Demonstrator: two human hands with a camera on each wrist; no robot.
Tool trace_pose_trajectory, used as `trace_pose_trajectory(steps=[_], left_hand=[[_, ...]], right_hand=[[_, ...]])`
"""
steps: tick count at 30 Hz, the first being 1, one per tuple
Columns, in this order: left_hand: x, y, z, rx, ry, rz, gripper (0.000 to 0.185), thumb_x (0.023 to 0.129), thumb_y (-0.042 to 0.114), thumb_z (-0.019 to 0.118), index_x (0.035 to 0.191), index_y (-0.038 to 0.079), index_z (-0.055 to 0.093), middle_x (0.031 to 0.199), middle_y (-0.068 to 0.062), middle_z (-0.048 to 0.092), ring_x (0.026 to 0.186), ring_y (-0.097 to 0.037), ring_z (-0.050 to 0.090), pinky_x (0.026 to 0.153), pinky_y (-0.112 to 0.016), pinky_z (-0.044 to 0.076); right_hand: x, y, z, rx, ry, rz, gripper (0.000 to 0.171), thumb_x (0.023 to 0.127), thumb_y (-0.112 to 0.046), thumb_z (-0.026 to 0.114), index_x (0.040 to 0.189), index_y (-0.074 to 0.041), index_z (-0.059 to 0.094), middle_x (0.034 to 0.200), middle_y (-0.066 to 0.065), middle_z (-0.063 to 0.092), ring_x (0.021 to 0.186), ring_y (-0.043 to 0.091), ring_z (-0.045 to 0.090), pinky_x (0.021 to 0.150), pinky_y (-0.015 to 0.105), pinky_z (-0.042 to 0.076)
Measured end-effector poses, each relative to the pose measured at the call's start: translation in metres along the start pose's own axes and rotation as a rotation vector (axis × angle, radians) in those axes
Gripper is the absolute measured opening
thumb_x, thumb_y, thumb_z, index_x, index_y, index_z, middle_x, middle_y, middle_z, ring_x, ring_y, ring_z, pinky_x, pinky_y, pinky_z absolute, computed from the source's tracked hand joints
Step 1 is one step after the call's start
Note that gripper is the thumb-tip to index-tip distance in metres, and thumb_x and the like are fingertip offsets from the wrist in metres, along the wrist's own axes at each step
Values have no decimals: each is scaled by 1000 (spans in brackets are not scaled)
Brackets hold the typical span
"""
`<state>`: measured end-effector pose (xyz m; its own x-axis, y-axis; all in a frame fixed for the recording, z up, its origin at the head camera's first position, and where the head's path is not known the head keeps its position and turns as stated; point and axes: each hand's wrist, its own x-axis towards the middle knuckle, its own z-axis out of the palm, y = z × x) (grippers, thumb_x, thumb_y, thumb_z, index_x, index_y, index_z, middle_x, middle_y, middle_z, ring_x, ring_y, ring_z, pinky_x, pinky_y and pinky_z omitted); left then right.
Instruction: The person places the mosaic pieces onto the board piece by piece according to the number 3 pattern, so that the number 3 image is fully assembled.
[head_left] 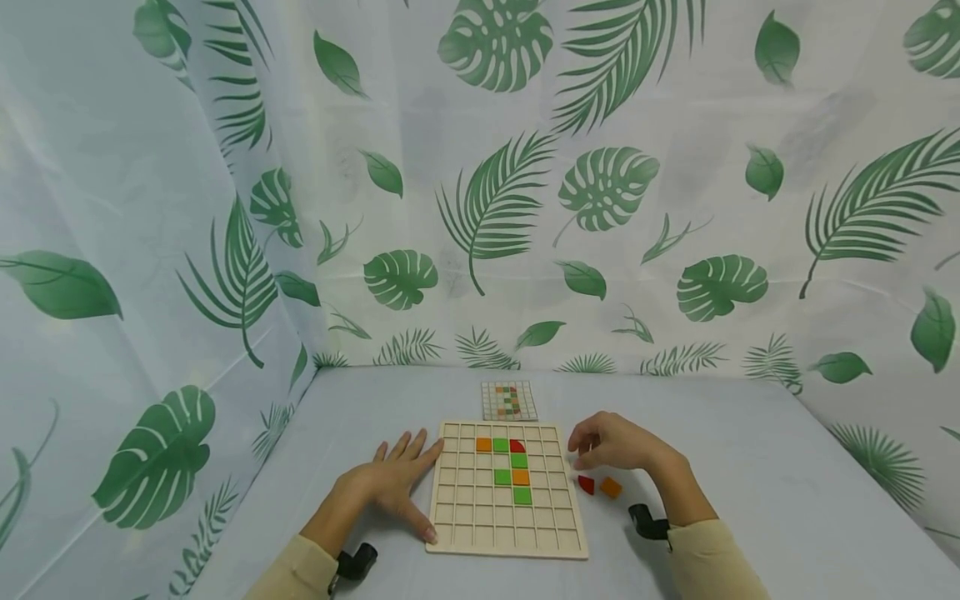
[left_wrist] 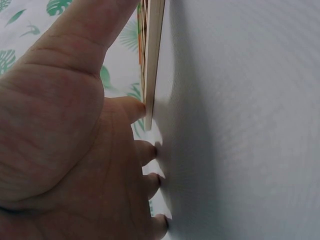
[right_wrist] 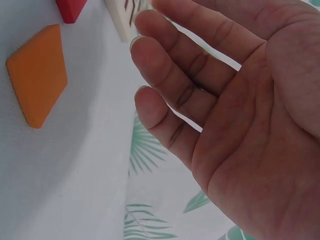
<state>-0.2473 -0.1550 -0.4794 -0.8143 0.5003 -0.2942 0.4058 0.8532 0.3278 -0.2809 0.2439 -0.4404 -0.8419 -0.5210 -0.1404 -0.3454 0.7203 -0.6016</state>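
Observation:
A pale wooden grid board [head_left: 465, 517] lies on the table, with several green, orange and red tiles set in its squares. My left hand [head_left: 393, 482] is spread along the board's left edge, thumb at the near corner and index fingertip at the side. In the left wrist view its fingertips meet the tabletop. My right hand [head_left: 617, 442] hovers by the board's right edge with loosely bent fingers, and nothing shows in it. Just below it lie a red quarter-round tile [head_left: 586, 484] and an orange square tile [head_left: 611, 487], the latter large in the right wrist view.
Behind the board lies a small pattern card [head_left: 509, 401] printed with a coloured grid. The table [head_left: 772, 467] has a pale cloth and meets a leaf-printed curtain [head_left: 517, 325] at the back and sides. A black wrist camera [head_left: 647, 522] hangs below the right wrist.

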Motion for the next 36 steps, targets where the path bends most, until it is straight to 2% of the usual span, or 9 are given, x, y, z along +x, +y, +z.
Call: trace_pose_trajectory(steps=[6, 14, 19, 22, 27, 36], left_hand=[[0, 0, -1, -3, -3, 6, 137, 50, 80, 73, 156, 25, 6, 161, -13, -4, 146, -37, -6, 112, -64, 1], [0, 0, -2, 6, -8, -12, 136, 51, 80, 73, 156, 26, 6, 161, -12, -4, 146, -37, -6, 112, -64, 0], [1, -1, 0, 13, -9, -6, 136, 50, 81, 72, 156, 26, 6, 161, -12, -4, 146, -37, -6, 112, -63, 1], [2, -2, 0, 19, -13, -9, 137, 50, 82, 71, 156, 26, 5, 161, -12, -4, 146, -36, -7, 112, -63, 0], [3, -2, 0, 23, -16, -15, 138, 49, 83, 71, 156, 27, 4, 161, -12, -5, 146, -36, -7, 112, -63, -1], [2, -2, 0, 28, -7, -1, 138, 50, 82, 71, 156, 26, 4, 161, -12, -5, 146, -36, -7, 112, -63, -1]], right_hand=[[2, -10, 3, 19, -17, -19, 13, 82, -18, 76, 93, -13, 71, 79, -1, 65, 72, 20, 56, 60, 32, 48], [18, -42, 30, 24, -98, -168, 14, 82, -24, 77, 95, -18, 73, 87, -5, 67, 79, 15, 58, 67, 29, 50], [23, -55, 48, -19, -138, -207, 16, 78, -17, 80, 93, -17, 75, 85, -7, 68, 74, 7, 57, 65, 25, 50], [26, -59, 55, -73, -131, -229, 15, 76, -16, 81, 90, -18, 75, 80, -10, 67, 68, 4, 55, 62, 23, 49], [28, -60, 60, -126, -112, -240, 15, 74, -18, 83, 84, -20, 72, 75, -12, 64, 65, 3, 53, 60, 23, 49], [29, -63, 63, -159, -125, -199, 17, 75, -20, 82, 85, -20, 68, 77, -10, 62, 68, 4, 52, 62, 23, 47]])
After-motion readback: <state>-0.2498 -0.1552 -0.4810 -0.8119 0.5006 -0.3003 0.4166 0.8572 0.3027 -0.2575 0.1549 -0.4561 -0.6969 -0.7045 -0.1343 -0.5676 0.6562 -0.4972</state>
